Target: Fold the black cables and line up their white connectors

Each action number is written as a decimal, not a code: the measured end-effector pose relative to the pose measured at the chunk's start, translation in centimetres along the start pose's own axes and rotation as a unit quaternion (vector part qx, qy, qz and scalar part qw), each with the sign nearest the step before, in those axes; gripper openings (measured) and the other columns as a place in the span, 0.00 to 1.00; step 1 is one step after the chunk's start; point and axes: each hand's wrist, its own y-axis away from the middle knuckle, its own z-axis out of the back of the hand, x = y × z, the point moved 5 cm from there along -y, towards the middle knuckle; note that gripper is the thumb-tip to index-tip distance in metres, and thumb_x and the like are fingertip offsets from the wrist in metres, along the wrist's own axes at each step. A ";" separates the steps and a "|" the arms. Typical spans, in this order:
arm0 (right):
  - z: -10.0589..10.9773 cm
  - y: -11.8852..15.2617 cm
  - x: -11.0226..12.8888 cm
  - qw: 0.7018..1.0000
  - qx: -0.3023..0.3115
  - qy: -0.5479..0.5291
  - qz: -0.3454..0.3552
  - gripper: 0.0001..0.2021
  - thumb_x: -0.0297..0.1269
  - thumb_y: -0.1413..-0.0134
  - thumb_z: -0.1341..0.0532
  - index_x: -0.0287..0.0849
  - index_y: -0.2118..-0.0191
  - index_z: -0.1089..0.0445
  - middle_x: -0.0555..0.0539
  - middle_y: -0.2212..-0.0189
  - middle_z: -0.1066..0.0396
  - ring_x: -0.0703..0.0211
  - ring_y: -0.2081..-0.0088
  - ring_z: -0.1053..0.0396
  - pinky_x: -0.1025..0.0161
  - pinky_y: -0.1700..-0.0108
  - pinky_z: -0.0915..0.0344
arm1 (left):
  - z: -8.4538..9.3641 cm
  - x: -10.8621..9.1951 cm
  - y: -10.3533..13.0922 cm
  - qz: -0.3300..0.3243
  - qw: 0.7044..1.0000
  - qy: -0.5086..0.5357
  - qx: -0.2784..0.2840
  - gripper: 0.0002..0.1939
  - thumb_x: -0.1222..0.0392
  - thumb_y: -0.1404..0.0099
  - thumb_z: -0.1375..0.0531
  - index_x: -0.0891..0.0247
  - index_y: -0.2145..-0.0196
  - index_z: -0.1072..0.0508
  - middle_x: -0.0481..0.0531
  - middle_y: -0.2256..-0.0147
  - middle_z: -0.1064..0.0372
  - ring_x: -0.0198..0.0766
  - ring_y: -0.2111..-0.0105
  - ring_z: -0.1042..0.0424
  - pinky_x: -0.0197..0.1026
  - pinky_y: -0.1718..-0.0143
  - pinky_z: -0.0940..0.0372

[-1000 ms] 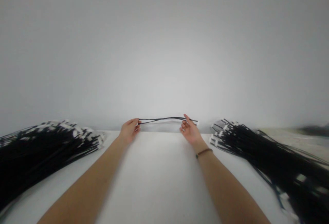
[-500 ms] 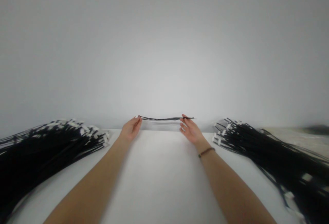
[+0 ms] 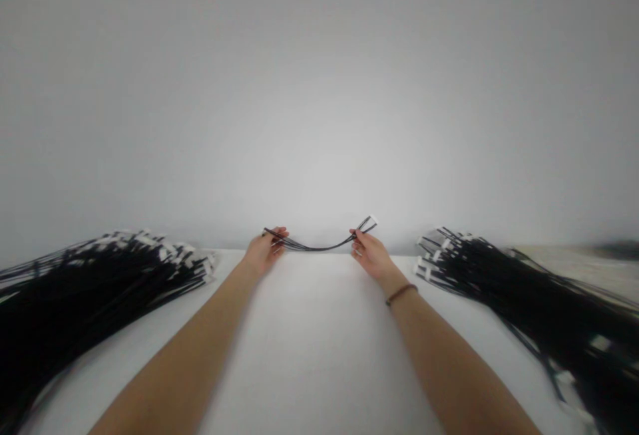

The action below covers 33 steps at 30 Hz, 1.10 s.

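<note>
A thin black cable bundle hangs in a shallow curve between my two hands, over the far edge of the white table. My left hand pinches its left end, with short dark tips sticking out past the fingers. At the other end, my right hand grips the strands near a small white connector, which points up and to the right. There the strands spread into a narrow loop. A thin bracelet circles my right wrist.
A large pile of black cables with white connectors lies at the left. Another such pile lies at the right, some strands hanging toward the front. Behind the white table rises a plain pale wall.
The cable bundle sags more now, and its right end has turned up, showing the white connector. My left hand has shifted slightly right, and my right fingers have closed more.
</note>
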 end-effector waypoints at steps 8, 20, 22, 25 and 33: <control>1.5 -0.8 0.0 0.988 -0.139 -0.041 0.056 0.06 0.28 0.63 0.39 0.39 0.77 0.39 0.53 0.82 0.37 0.68 0.79 0.37 0.68 0.75 0.39 | -1.5 0.6 0.4 0.054 0.998 0.017 -0.002 0.08 0.76 0.49 0.49 0.68 0.80 0.38 0.50 0.82 0.40 0.29 0.82 0.38 0.32 0.81 0.37; 0.9 -0.2 0.1 0.983 -0.165 -0.033 0.067 0.06 0.35 0.61 0.40 0.44 0.74 0.40 0.49 0.64 0.33 0.64 0.69 0.35 0.67 0.73 0.40 | -4.6 0.9 1.4 -0.091 0.991 0.004 -0.094 0.05 0.67 0.51 0.43 0.67 0.80 0.38 0.49 0.77 0.38 0.30 0.76 0.36 0.34 0.72 0.38; 0.9 -0.2 0.1 0.986 -0.152 -0.014 0.062 0.08 0.33 0.65 0.39 0.45 0.73 0.39 0.50 0.63 0.33 0.62 0.68 0.34 0.66 0.72 0.40 | -4.3 1.3 1.4 -0.105 0.985 -0.041 -0.130 0.05 0.63 0.48 0.45 0.67 0.79 0.38 0.50 0.76 0.37 0.30 0.77 0.37 0.35 0.73 0.39; 0.6 -0.2 0.2 0.994 -0.097 0.001 0.055 0.11 0.33 0.68 0.38 0.45 0.71 0.35 0.49 0.62 0.33 0.61 0.66 0.35 0.66 0.71 0.41 | -3.7 1.5 1.2 -0.111 0.981 -0.075 -0.143 0.06 0.62 0.46 0.49 0.67 0.77 0.38 0.53 0.73 0.35 0.31 0.75 0.37 0.35 0.73 0.41; -2.7 0.5 -1.1 0.984 0.012 0.168 0.062 0.12 0.40 0.67 0.38 0.38 0.73 0.29 0.48 0.78 0.33 0.67 0.77 0.39 0.67 0.75 0.46 | -6.5 0.3 2.8 -0.204 0.941 -0.247 0.112 0.38 0.69 0.62 0.38 0.61 0.51 0.45 0.57 0.53 0.42 0.42 0.53 0.43 0.43 0.55 0.47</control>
